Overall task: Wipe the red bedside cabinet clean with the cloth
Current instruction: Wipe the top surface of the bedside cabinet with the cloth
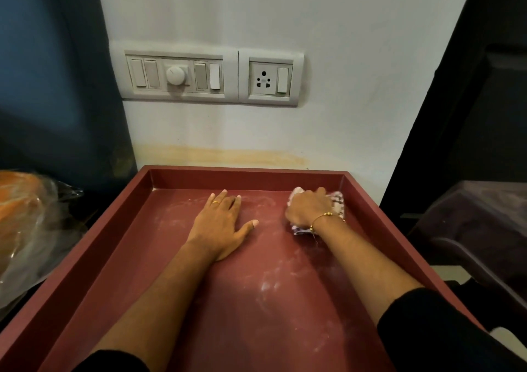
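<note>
The red bedside cabinet [119, 272] fills the near and middle part of the view, and its top is a flat, smooth, dull-red surface with a raised rim on the left, far and right sides, like a shallow tray. Pale, powdery smears of dust lie on this surface, mostly in the middle and toward the far edge. The left hand [221, 223] rests flat on the top near the middle, palm down, with straight fingers spread a little and a gold ring on one finger. The right hand [306, 207] is at the far right corner of the top, and its curled fingers grip the cloth [336, 205], a soft, crumpled piece of checked fabric in white and dark lines, which is pressed on the surface just beside the right rim. A thin gold bracelet sits on the right wrist, and both forearms come out of black sleeves. Behind the cabinet is a white wall with a yellowish stain, and on it a grey plastic switch panel [174, 75] with a round knob, and a socket [269, 78] to its right.
</note>
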A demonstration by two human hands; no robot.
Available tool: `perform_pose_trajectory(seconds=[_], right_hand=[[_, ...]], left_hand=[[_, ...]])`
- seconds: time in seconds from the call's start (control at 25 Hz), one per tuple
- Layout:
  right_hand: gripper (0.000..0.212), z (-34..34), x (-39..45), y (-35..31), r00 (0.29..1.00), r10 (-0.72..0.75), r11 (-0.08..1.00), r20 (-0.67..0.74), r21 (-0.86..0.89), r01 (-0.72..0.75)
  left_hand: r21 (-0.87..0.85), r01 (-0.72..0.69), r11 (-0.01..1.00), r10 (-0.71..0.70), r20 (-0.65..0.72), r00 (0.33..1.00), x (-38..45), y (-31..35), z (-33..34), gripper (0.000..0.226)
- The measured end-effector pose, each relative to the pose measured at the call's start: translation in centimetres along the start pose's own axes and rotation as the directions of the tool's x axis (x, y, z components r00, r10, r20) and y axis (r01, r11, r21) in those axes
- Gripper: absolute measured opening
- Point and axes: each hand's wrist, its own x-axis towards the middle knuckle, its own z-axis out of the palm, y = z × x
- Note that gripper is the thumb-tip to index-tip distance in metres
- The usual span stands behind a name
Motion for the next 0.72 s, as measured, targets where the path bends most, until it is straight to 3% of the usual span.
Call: perform_pose_trajectory(seconds=[0.12,0.24,0.44,0.56,0.64,0.72], right_hand=[[0.043,-0.8,0.7,3.2,0.976,0.208,0.978,0.066,-0.032,-0.207],[0.041,-0.9,0.7,2.4,0.978,0.206,0.979,0.039,-0.012,-0.205],[0.038,-1.2,0.2,-4.3,0.996,-0.061,0.995,-0.067,0.072,0.066],[0.037,-0.7,0.0,-5.3,0.953,-0.302,0.949,-0.032,0.09,0.303],[0.039,-0.8,-0.2,-3.0,0.945,-0.325,0.937,-0.03,0.128,0.326],[0.039,-0.5,0.1,-0.5,0.971,-0.237,0.957,-0.035,0.161,0.239]], left_hand=[[-0.032,0.013,0.999,-0.013,0.009,1.0,-0.1,0.0,-0.1,0.108],[-0.03,0.037,0.999,-0.036,0.035,0.999,-0.1,0.1,0.0,0.104],[-0.039,0.06,0.997,-0.057,0.062,0.996,-0.1,0.4,-0.2,0.091],[-0.055,0.071,0.996,-0.067,0.073,0.995,-0.1,0.4,-0.2,0.09],[-0.06,0.09,0.994,-0.084,0.097,0.992,-0.2,0.4,-0.3,0.09],[-0.053,0.102,0.993,-0.096,0.119,0.988,-0.3,0.3,-0.3,0.093]])
